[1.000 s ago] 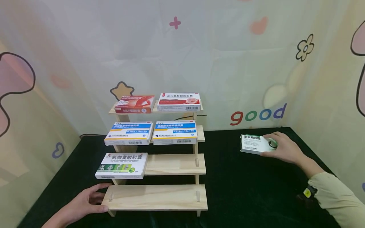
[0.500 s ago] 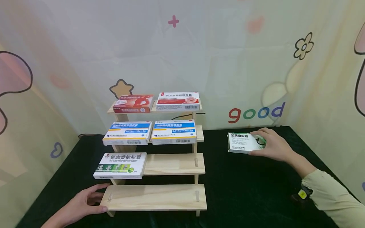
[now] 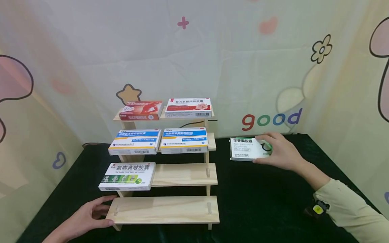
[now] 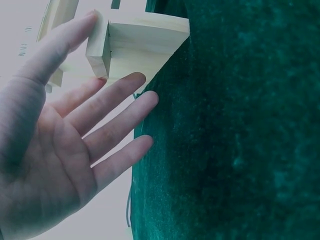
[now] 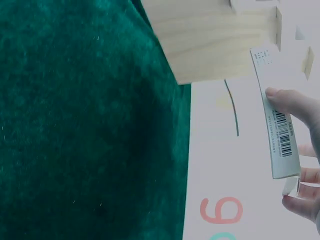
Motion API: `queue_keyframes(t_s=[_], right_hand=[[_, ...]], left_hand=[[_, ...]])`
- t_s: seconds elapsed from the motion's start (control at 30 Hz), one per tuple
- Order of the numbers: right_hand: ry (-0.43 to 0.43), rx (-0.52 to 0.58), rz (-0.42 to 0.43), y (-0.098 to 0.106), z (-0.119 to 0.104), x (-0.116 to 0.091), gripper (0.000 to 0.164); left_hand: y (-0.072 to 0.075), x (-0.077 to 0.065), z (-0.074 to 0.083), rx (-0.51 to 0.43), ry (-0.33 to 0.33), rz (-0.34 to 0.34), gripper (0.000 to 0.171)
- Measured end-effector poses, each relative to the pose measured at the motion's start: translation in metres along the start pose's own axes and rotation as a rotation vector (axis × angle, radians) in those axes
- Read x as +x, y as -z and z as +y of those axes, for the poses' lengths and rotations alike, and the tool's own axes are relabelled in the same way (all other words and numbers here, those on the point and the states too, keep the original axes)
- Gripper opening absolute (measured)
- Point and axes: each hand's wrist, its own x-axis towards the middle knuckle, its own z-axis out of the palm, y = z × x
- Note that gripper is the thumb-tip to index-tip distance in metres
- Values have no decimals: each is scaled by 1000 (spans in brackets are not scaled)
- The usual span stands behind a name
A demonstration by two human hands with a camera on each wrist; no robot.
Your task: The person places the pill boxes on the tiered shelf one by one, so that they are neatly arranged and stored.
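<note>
My right hand [image 3: 282, 152] grips the right end of a white-and-green medicine box [image 3: 244, 149], thumb along its near side. It is held to the right of a stepped wooden display rack [image 3: 165, 211]. The right wrist view shows the box's barcoded side [image 5: 280, 131] with the thumb pressed on it and an end flap standing out. My left hand [image 3: 83, 217] pinches the left end of the rack's lowest shelf between thumb and index finger. In the left wrist view, the other fingers [image 4: 122, 120] of that hand spread out straight beside the wood [image 4: 147, 37].
On the top tier lie a red box [image 3: 141, 110] and a red-and-white box [image 3: 188, 108]. Two blue-and-white boxes [image 3: 135, 141] fill the second tier. A white-and-green box [image 3: 127, 176] lies left on the third. Dark green cloth [image 3: 258, 202] covers the table; a printed curtain [image 3: 212, 60] hangs behind.
My right hand has carried the medicine box leftward and slightly up, closer to the rack. My left hand keeps its hold on the lowest shelf. The head view has shifted slightly.
</note>
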Motion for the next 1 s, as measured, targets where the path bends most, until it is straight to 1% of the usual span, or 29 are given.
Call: queue_keyframes(t_s=[0.1, 0.33, 0.67, 0.9, 1.0], right_hand=[[10, -11, 11, 2, -8, 0, 72], [28, -36, 26, 9, -25, 2, 72], [33, -49, 45, 11, -37, -4, 71], [55, -64, 62, 14, -48, -9, 72], [54, -67, 60, 15, -53, -11, 71]], left_hand=[[1, 0, -1, -7, -6, -5, 71], [3, 1, -3, -26, -43, -24, 69], [3, 2, -4, -25, -34, -30, 68], [4, 3, -3, -39, -54, -43, 66], [4, 3, -2, -43, -50, -40, 66]])
